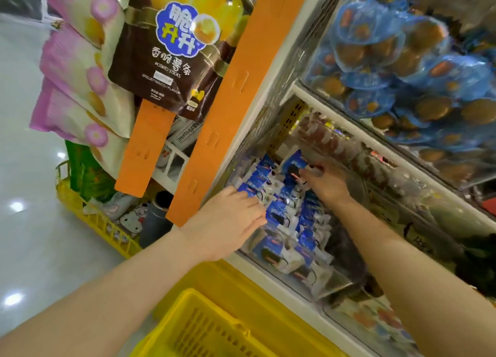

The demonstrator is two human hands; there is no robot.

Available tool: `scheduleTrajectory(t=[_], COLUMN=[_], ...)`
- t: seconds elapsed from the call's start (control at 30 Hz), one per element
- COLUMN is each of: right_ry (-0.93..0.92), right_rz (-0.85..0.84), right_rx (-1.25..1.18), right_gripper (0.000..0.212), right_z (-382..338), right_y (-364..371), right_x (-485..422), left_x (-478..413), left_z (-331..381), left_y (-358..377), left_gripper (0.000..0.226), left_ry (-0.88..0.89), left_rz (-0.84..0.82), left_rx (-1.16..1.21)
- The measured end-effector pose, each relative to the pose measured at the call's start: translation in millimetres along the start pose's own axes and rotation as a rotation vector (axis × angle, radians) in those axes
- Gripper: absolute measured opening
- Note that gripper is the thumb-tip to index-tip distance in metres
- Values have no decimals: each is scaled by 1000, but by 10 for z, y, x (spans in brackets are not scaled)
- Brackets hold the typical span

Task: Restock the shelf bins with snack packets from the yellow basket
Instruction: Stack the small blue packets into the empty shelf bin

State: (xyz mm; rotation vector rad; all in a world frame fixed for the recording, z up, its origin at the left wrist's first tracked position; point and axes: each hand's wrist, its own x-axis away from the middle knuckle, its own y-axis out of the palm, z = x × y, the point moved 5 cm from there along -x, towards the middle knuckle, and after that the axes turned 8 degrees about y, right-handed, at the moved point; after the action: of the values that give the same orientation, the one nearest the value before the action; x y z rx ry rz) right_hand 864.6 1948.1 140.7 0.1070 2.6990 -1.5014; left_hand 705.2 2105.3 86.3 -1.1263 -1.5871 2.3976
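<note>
Clear-walled shelf bin (243, 152) at centre; open floor (32, 174) at 9 o'clock, yellow basket (204, 327) at 6. My left grip (225, 219) rests released on snack packets (279, 213); right grip (326, 183) pinches a blue packet (294, 161)

I had both hands down in the clear shelf bin (332, 289). The left hand (228, 217) lay flat, fingers straight, on the blue-and-white snack packets (279, 214). The right hand (326, 183) was in deeper, fingertips at an upright blue packet (295, 160), too blurred to call a grip. The yellow basket (204, 327) sat just below the bin.
</note>
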Motion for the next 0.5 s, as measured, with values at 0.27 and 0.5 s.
scheduleTrajectory(t=[0.27, 0.5], right_ry=[-207, -291], right_rz=[115, 72], right_rx=[55, 88], right_gripper=[35, 32], right_z=[-308, -268], right_y=[376, 581], right_x=[-631, -826], left_x=[8, -1], left_z=[-37, -73], left_y=[-9, 38], left_gripper=[31, 27], left_ry=[72, 71], left_rz=[102, 146], left_rx=[2, 26])
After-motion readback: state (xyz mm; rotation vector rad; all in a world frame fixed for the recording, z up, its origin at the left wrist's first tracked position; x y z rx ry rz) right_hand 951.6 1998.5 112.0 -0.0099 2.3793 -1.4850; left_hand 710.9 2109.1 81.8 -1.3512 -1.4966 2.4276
